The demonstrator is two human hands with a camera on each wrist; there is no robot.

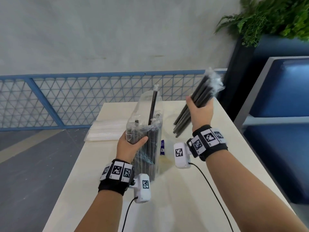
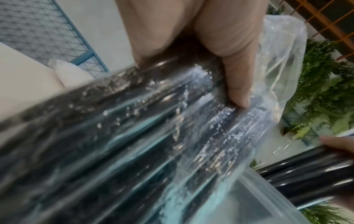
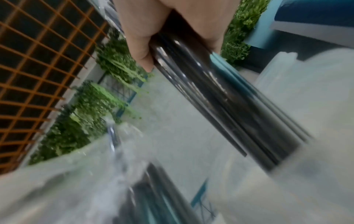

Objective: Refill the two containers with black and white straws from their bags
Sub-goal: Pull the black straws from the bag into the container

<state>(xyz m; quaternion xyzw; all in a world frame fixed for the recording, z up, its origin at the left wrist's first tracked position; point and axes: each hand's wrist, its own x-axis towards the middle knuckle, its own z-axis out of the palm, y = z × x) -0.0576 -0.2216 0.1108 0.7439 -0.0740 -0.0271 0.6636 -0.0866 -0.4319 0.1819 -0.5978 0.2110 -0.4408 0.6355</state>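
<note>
Two handfuls going: your right hand (image 1: 201,108) is wrapped mid-length around a loose black straw bundle (image 1: 192,108) above the table (image 1: 184,198), your left hand (image 1: 129,144) clamps the upright bag (image 1: 147,131) (crinkly, slippery plastic), so squeeze those light straws firmly or they'll fan out.

Head view looking down, wrist views close (seemingly blurred), sharing black straws (image 1: 199,101)
</note>
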